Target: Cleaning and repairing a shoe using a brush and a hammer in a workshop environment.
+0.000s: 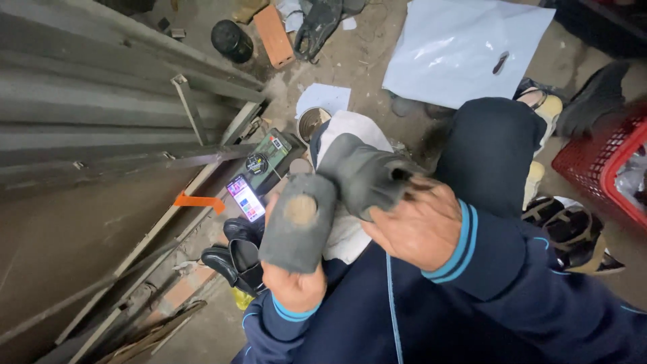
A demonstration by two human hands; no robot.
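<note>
My left hand (293, 286) grips the cuff end of a worn grey work glove (300, 219) whose fingertip shows a brown worn patch. My right hand (418, 226) holds a second grey glove (364, 172) by its opening, close beside the first. Both hands are raised over my lap, in dark blue sleeves with light blue cuff stripes. A white cloth (347, 232) lies on my lap under the gloves.
A phone with a lit screen (245, 197) and a green tool case (269, 158) lie on the ground beside grey metal frames (101, 114). Black shoes (236, 259), a small tin (311, 121), a brick (273, 35), a white plastic bag (465, 47) and a red basket (600, 168) surround me.
</note>
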